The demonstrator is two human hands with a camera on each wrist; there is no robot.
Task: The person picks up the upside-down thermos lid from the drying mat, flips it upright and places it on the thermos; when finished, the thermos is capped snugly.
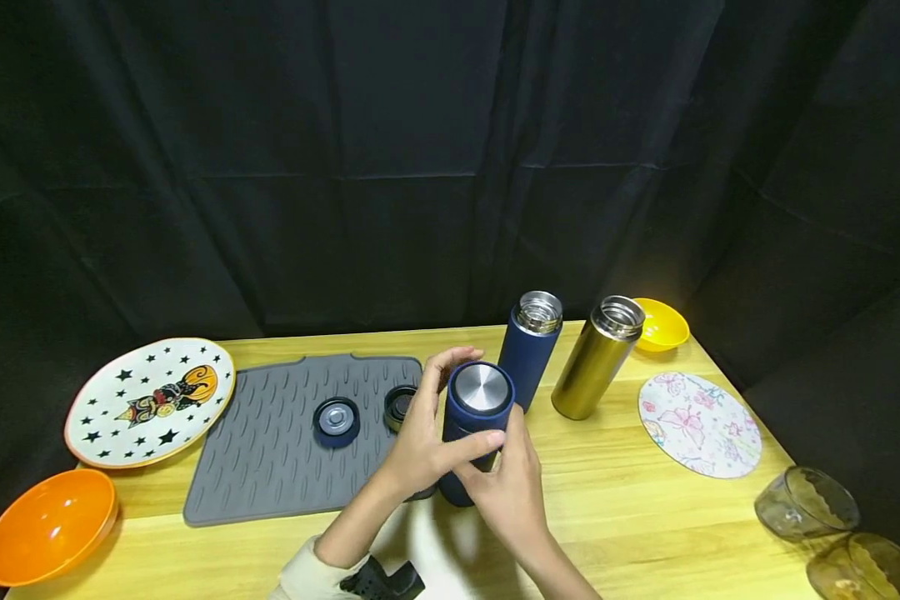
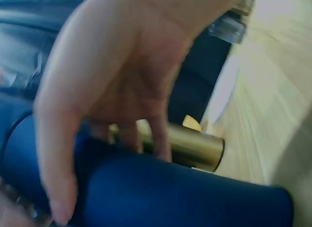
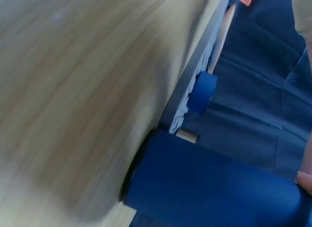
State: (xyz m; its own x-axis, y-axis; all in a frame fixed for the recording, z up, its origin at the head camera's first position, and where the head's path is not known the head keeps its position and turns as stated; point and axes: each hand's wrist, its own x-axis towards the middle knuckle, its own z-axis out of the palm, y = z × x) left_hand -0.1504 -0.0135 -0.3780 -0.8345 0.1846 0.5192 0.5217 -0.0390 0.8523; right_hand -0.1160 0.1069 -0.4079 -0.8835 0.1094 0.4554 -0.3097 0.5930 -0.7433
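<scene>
A dark blue thermos bottle [image 1: 455,490] stands at the right edge of the grey mat, its lid [image 1: 482,389] with a silver disc on top. My left hand [image 1: 423,442] holds the bottle near its top, thumb across the front and fingers behind. From the right, my right hand [image 1: 506,492] grips the body just below the lid. The left wrist view shows the blue bottle [image 2: 195,193] under the thumb. Behind the hands stand a lidless blue bottle [image 1: 527,358] and a lidless gold bottle [image 1: 592,371].
On the grey mat [image 1: 270,450] lie a blue lid [image 1: 336,422] and a gold-rimmed lid [image 1: 397,407]. To the left are a patterned plate [image 1: 112,400] and an orange bowl [image 1: 48,529]. A yellow bowl [image 1: 662,325], a floral round mat [image 1: 697,425] and two glasses [image 1: 806,504] are at right.
</scene>
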